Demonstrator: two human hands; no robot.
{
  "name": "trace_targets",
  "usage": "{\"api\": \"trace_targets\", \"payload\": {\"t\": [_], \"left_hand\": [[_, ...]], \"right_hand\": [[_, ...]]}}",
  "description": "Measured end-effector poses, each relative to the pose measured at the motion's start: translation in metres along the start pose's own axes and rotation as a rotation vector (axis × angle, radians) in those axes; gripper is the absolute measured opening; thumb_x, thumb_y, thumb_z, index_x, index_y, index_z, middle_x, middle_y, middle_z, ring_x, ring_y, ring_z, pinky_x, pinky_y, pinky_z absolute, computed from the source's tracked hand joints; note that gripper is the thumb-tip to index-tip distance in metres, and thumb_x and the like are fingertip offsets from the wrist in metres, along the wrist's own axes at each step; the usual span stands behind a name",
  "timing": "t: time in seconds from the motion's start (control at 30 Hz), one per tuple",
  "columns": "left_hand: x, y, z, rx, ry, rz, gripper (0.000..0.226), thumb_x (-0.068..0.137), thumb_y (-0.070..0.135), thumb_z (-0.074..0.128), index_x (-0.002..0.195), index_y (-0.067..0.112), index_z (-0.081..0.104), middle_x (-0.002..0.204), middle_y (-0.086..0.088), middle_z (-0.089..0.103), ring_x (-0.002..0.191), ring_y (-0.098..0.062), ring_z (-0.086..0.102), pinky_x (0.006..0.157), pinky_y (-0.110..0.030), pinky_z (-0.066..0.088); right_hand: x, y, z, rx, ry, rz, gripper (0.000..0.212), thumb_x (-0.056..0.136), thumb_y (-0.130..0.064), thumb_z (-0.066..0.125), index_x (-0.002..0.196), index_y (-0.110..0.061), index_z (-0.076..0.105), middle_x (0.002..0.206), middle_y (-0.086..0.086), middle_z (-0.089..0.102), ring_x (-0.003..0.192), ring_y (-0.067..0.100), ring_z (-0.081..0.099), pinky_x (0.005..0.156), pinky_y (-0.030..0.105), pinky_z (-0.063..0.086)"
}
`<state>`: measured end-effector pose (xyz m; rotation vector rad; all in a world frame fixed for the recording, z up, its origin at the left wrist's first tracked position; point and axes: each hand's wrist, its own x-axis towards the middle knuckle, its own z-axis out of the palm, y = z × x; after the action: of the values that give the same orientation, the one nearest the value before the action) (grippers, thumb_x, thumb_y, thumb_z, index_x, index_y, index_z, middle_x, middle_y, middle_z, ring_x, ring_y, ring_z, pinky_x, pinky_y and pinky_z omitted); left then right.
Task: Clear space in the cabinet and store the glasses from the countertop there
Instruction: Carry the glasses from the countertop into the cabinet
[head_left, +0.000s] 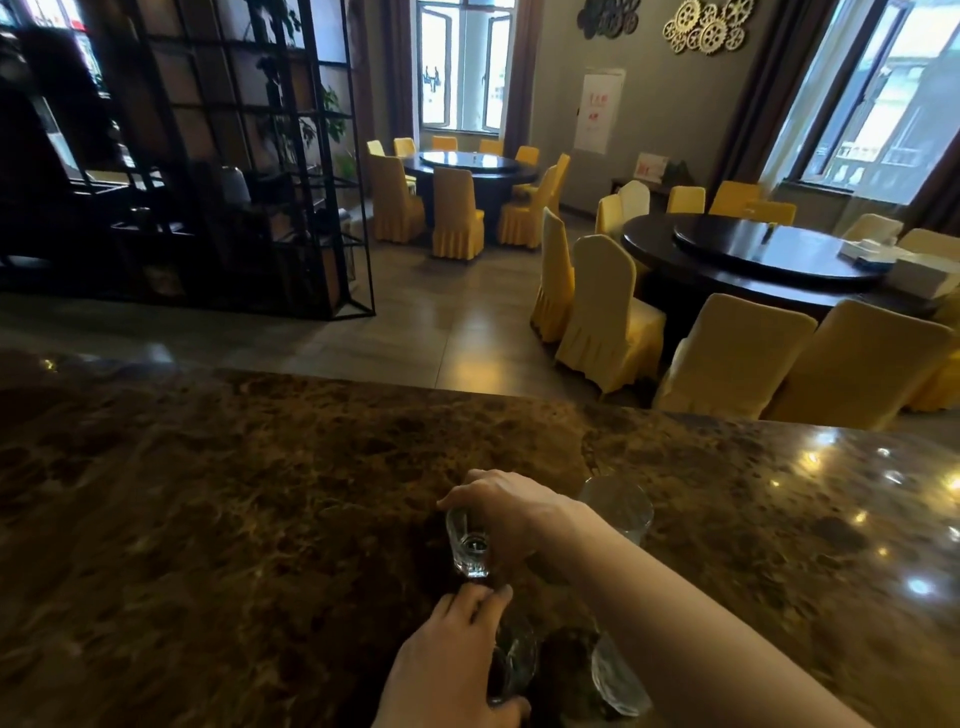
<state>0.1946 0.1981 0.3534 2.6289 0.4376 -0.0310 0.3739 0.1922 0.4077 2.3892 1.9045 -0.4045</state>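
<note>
Several clear glasses stand on a brown marble countertop. My right hand reaches in from the lower right and grips a small clear glass by its rim, held just above the counter. My left hand is closed around a second glass near the bottom edge. A taller glass stands behind my right forearm. Another glass sits under that forearm, partly hidden. No cabinet is in view.
Beyond the counter's far edge lies a tiled dining room floor. A black metal shelf unit stands at the left. Round dark tables with yellow-covered chairs fill the right and back.
</note>
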Motion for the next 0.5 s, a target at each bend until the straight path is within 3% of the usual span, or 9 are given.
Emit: {"api": "trace_targets", "payload": {"t": [0.5], "left_hand": [[-0.003, -0.006, -0.013, -0.025, -0.006, 0.009, 0.089, 0.071, 0.056, 0.074, 0.144, 0.042, 0.026, 0.141, 0.019, 0.03, 0.131, -0.007, 0.03, 0.106, -0.034, 0.037]], "right_hand": [[0.002, 0.001, 0.005, 0.013, 0.054, 0.013, 0.082, 0.071, -0.014, 0.088, 0.143, -0.027, 0.05, 0.128, 0.001, 0.051, 0.113, 0.021, 0.054, 0.085, 0.032, 0.056]]}}
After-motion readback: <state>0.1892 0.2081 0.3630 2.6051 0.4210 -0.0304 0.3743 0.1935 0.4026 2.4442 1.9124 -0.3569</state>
